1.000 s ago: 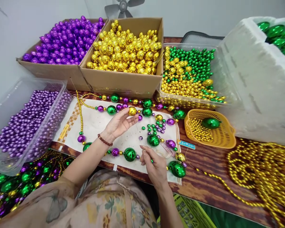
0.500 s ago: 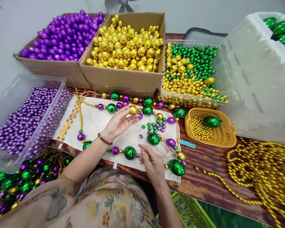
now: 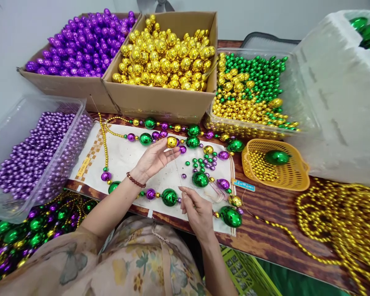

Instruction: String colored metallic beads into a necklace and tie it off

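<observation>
Gold bead (image 3: 172, 142) pinched in raised left hand (image 3: 156, 160), right (image 3: 197, 209) gripping needle (image 3: 177, 168) below.

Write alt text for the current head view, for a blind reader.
Left hand pinches a gold bead above a white cloth; right hand grips a thin needle-like rod. Strung green, purple and gold beads lie around them; behind stand two cardboard boxes, one of purple beads, one of gold.

Grey fan (image 3: 160, 5), pale wall (image 3: 234, 18), dark-rimmed chair back (image 3: 265, 42), lime-green crate (image 3: 249, 274)
</observation>
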Tool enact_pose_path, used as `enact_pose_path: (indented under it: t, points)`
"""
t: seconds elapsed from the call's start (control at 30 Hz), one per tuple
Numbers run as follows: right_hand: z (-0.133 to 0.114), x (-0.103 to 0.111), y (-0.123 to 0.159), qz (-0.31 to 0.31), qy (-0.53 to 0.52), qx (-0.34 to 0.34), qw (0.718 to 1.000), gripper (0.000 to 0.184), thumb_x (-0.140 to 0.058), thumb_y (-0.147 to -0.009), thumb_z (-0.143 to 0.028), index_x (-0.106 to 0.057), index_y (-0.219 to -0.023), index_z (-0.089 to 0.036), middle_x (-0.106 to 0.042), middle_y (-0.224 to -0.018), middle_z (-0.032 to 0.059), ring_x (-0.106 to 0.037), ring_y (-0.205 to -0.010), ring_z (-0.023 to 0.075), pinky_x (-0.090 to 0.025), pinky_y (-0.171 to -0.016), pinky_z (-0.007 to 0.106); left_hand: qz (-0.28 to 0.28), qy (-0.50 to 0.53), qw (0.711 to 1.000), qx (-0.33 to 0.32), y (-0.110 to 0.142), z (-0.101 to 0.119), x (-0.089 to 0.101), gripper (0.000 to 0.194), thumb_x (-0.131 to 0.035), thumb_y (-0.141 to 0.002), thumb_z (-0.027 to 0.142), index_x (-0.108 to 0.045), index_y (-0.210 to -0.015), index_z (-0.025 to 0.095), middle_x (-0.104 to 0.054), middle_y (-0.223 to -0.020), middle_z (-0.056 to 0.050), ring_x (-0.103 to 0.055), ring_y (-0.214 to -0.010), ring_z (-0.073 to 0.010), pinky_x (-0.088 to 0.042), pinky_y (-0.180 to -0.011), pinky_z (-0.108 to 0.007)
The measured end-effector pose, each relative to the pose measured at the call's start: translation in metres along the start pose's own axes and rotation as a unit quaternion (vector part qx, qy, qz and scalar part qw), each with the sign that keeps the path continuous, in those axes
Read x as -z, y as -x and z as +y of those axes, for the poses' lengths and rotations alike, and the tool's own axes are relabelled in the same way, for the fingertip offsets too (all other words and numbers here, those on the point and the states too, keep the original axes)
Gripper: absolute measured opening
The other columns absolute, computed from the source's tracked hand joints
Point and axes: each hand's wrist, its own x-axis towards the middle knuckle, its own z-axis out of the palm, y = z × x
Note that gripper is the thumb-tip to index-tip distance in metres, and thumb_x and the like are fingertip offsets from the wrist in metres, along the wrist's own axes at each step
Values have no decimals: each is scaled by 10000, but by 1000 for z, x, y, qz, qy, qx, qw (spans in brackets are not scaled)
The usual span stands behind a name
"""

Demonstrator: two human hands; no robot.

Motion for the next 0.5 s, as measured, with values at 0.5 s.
enact_pose_path:
  t: [0.5]
  points:
    - [-3, -5, 0, 18, -17, -14, 1000, 277, -514, -988, -298, -722, -1087, -144, -603, -574, -34, -567, -455, 91, -482, -487, 194, -29, -2, 999, -25, 4, 0, 0, 38, -672, -893, 148, -674, -930, 157, -734, -924, -56, -734, -866, -200, -568, -951, -423]
